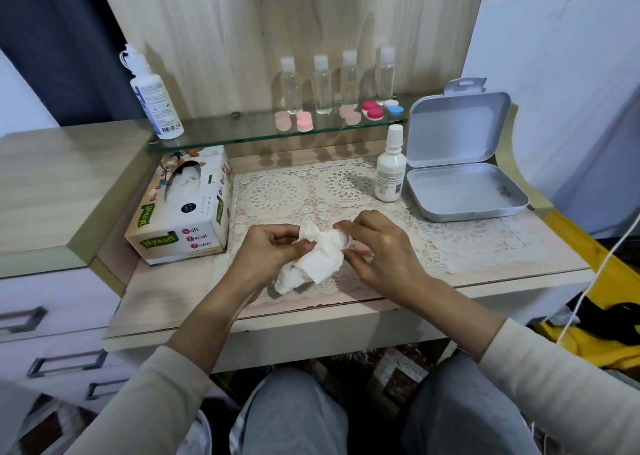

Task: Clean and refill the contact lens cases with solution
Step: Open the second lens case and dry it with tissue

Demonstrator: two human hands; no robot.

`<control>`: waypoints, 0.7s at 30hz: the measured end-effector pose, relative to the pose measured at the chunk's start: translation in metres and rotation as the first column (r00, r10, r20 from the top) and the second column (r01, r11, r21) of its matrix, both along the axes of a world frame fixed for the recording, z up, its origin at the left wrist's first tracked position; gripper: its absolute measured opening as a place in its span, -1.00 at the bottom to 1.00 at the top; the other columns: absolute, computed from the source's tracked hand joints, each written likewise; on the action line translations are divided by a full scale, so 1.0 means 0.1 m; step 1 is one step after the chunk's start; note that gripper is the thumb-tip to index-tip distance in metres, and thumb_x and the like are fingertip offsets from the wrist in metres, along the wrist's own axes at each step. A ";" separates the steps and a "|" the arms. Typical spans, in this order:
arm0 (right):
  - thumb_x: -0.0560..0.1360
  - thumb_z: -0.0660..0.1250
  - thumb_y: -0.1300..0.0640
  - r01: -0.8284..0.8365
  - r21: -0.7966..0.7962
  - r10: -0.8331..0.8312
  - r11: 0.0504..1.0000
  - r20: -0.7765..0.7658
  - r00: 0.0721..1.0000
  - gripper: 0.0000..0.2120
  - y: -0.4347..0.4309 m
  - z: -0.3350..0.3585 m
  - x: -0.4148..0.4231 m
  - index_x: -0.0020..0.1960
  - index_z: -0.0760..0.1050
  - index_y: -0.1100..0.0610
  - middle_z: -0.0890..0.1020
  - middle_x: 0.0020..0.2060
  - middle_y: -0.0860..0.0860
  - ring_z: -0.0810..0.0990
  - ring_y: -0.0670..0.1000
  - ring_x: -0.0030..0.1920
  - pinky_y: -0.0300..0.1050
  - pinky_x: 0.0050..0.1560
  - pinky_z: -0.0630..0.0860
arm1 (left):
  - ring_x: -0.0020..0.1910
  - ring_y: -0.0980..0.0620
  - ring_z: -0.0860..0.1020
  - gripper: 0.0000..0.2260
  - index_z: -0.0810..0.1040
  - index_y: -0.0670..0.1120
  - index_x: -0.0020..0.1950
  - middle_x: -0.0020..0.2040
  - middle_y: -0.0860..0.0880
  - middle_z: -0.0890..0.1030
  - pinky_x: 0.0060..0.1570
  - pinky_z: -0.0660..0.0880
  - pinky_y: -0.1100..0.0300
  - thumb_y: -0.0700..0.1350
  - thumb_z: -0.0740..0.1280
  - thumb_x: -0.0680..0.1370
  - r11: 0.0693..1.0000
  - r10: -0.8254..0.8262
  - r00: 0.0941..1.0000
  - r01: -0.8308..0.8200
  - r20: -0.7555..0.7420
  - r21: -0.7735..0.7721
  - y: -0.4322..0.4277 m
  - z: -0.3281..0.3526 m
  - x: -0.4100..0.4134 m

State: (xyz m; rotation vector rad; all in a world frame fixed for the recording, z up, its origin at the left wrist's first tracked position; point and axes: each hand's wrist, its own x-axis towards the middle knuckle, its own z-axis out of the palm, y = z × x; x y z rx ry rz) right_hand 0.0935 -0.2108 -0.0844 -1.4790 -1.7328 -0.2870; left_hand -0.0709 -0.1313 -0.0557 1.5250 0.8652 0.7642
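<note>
Left hand (pixel 273 246) pinching crumpled white tissue (pixel 311 267), right hand (pixel 377 246) gripping round case (pixel 346 242)

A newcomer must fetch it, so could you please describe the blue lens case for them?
Find the glass shelf above the lace mat. Follow it to its right end, just before the open tin. The blue case there has one blue and one white cap; beside it is a red case, the rest pink.
</note>
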 end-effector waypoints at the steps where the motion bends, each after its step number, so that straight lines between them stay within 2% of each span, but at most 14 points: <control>1: 0.30 0.39 0.17 -0.008 -0.001 0.008 1.000 -0.016 1.000 -0.69 -0.01 0.00 0.00 0.02 0.60 0.27 0.55 -0.26 0.10 0.53 0.07 -0.24 -0.14 -0.34 0.48 | -0.26 0.14 0.63 -0.81 0.62 -0.20 -0.10 -0.29 0.04 0.68 -0.22 0.57 0.30 -0.43 0.40 0.36 1.000 -0.012 1.000 0.012 -0.004 -0.006 0.01 0.00 -0.01; 2: 0.33 0.39 0.14 -0.023 -0.001 0.023 1.000 -0.039 0.999 -0.68 -0.01 0.01 0.01 0.03 0.60 0.26 0.55 -0.26 0.09 0.52 0.03 -0.22 -0.13 -0.31 0.48 | -0.24 0.12 0.63 -0.80 0.62 -0.20 -0.11 -0.28 0.03 0.68 -0.20 0.57 0.28 -0.44 0.40 0.35 1.000 -0.023 1.000 0.023 -0.004 -0.011 0.01 0.00 -0.02; 6: 0.30 0.46 0.17 -0.133 0.002 0.131 0.991 -0.157 0.979 -0.70 -0.04 0.09 0.06 0.02 0.62 0.21 0.63 -0.24 0.04 0.49 -0.11 -0.19 -0.29 -0.16 0.42 | -0.27 0.18 0.63 -0.75 0.62 -0.15 -0.13 -0.30 0.06 0.67 -0.27 0.54 0.35 -0.46 0.38 0.34 0.997 -0.077 0.997 0.077 0.008 -0.019 0.00 0.07 -0.03; 9: 0.27 0.50 0.14 -0.173 -0.010 0.168 0.985 -0.184 0.969 -0.71 -0.06 0.14 0.10 -0.02 0.64 0.19 0.66 -0.24 0.04 0.53 -0.12 -0.20 -0.34 -0.15 0.44 | -0.28 0.23 0.62 -0.73 0.61 -0.13 -0.09 -0.32 0.11 0.67 -0.30 0.51 0.40 -0.45 0.38 0.35 0.994 -0.108 0.994 0.108 -0.018 0.015 0.01 0.11 -0.04; 12: 0.26 0.50 0.11 -0.167 -0.001 0.164 0.986 -0.182 0.970 -0.69 -0.07 0.13 0.11 -0.03 0.64 0.20 0.67 -0.26 0.06 0.53 -0.12 -0.22 -0.44 -0.15 0.41 | -0.26 0.20 0.62 -0.76 0.61 -0.16 -0.10 -0.28 0.07 0.67 -0.26 0.54 0.36 -0.42 0.42 0.33 0.993 -0.111 0.993 0.113 -0.040 0.032 0.00 0.11 -0.04; 15: 0.26 0.51 0.12 -0.163 0.026 0.165 0.986 -0.175 0.971 -0.69 -0.07 0.11 0.11 -0.03 0.64 0.22 0.67 -0.28 0.07 0.53 -0.11 -0.23 -0.41 -0.17 0.42 | -0.24 0.14 0.61 -0.77 0.61 -0.10 -0.14 -0.22 0.01 0.66 -0.22 0.55 0.34 -0.36 0.49 0.30 0.993 -0.068 0.995 0.075 -0.078 0.090 0.00 0.09 -0.02; 18: 0.26 0.51 0.15 -0.168 0.041 0.172 0.985 -0.144 0.974 -0.69 -0.07 0.10 0.13 -0.02 0.64 0.22 0.67 -0.27 0.06 0.53 -0.11 -0.24 -0.36 -0.18 0.44 | -0.27 0.21 0.59 -0.84 0.62 -0.12 -0.13 -0.27 0.09 0.66 -0.27 0.49 0.40 -0.35 0.41 0.39 0.991 -0.084 0.995 0.090 -0.063 0.102 -0.01 0.09 -0.02; 21: 0.26 0.51 0.13 -0.170 0.043 0.174 0.984 -0.123 0.977 -0.69 -0.08 0.09 0.15 -0.03 0.65 0.19 0.67 -0.27 0.05 0.55 -0.10 -0.25 -0.31 -0.20 0.46 | -0.27 0.27 0.60 -0.78 0.61 -0.10 -0.13 -0.32 0.15 0.66 -0.28 0.48 0.42 -0.42 0.36 0.41 0.988 -0.123 0.990 0.128 -0.070 0.081 0.00 0.08 -0.03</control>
